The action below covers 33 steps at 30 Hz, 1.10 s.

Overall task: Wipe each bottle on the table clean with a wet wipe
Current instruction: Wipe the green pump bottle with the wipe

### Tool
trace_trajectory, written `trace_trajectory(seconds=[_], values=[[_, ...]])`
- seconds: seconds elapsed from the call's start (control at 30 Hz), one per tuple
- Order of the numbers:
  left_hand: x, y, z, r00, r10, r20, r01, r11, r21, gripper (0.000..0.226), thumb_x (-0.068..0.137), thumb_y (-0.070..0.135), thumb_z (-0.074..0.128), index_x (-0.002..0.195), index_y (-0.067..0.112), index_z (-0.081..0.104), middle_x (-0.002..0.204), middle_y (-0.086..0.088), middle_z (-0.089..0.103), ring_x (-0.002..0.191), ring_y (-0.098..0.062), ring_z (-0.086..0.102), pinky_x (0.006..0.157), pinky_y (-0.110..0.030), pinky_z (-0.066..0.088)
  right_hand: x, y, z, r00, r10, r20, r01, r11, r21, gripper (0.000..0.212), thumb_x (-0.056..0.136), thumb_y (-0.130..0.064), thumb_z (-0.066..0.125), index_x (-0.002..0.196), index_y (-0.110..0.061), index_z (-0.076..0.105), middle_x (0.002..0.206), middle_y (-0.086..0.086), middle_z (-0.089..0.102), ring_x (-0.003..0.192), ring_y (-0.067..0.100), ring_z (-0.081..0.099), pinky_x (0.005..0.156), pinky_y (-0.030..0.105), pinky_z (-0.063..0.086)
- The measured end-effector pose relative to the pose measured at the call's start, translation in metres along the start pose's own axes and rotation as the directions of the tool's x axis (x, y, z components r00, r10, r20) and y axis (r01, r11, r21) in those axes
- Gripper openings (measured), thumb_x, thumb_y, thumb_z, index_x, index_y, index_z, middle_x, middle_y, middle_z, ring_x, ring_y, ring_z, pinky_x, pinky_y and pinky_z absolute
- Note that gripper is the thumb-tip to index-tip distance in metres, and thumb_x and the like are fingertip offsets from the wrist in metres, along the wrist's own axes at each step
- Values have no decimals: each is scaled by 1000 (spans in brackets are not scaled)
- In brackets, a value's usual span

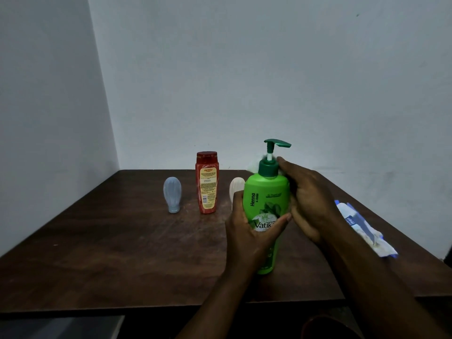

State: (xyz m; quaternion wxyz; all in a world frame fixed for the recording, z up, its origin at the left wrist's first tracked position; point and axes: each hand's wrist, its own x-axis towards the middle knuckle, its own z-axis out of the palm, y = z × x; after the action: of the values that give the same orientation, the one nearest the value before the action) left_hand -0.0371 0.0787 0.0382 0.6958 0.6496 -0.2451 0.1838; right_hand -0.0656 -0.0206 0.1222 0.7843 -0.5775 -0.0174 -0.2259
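On my feed the left grip point(247, 231) holds the green pump bottle point(266, 199) round its lower body, thumb across the label. The right grip point(309, 201) curls round the bottle's shoulder and dark green collar, with a white wet wipe point(252, 165) showing behind the collar. Farther back on the dark wooden worktop point(122, 241) stand a red bottle point(206, 184), a pale blue bottle point(172, 194) resting on its cap to its left, and a white bottle point(236, 189) partly hidden by the green one, while a blue-and-white wipes pack point(364, 228) lies near the right edge.
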Motion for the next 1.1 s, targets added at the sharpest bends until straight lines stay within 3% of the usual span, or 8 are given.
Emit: trace_trajectory(seconds=[0.1,0.23,0.37,0.47,0.7,0.83,0.97,1.1], values=[[0,1,1,1000,-2,2,2,1000,-3,92,64,47,88,138,9,48,121,0,68,110,-9,67,92,-40,57,-21,3,5,974,-208,-86,196,972,-130,24,97,-20,58,113,-11,72,104,1,77,96,7,71,74,18,55],[-1,-1,-1,1000,-13,15,14,1000,-14,89,64,42,85,138,11,48,122,-1,67,110,-10,67,91,-37,58,-48,13,8,857,-508,-87,397,758,-517,30,100,-28,58,128,-25,66,97,-23,71,97,-8,65,77,8,49],[-3,6,-1,1000,3,17,-3,998,-55,74,73,33,78,138,12,49,109,5,70,97,-2,69,75,-17,56,-50,30,8,660,-731,171,550,315,-773,47,98,-22,57,144,-18,50,141,-7,55,131,9,51,104,31,46],[-3,8,-1,1000,-1,4,1,998,-57,67,79,22,78,138,15,48,110,13,67,101,6,66,77,-11,53,-41,31,9,619,-739,265,576,198,-793,46,98,-20,56,144,-17,50,154,-2,43,143,16,37,115,36,36],[-1,1,-3,1000,26,-4,-26,999,-34,78,75,-1,80,138,27,45,116,14,67,106,1,66,81,-17,55,-34,10,16,674,-693,256,533,216,-818,32,100,-27,55,131,-24,64,139,-4,58,133,14,47,108,23,39],[-1,1,0,1000,-4,5,4,999,-33,78,66,23,87,134,12,51,114,4,69,103,-6,68,85,-32,59,-37,6,3,614,-759,217,581,249,-775,25,98,-16,62,122,-16,70,124,-2,68,119,10,60,100,21,46],[0,-1,1,1000,4,-13,-4,1000,-22,89,63,43,84,137,8,48,123,-3,67,110,-12,67,91,-38,58,-38,9,-3,674,-732,104,538,389,-747,26,98,-20,60,123,-19,69,113,-9,71,108,-3,62,88,9,44],[0,-3,1,1000,9,-7,-9,1000,-13,89,64,45,85,136,9,49,121,-2,68,109,-12,68,91,-39,57,-28,2,-3,750,-655,93,510,483,-712,24,101,-22,56,119,-21,71,108,-13,72,104,-3,65,87,17,50]])
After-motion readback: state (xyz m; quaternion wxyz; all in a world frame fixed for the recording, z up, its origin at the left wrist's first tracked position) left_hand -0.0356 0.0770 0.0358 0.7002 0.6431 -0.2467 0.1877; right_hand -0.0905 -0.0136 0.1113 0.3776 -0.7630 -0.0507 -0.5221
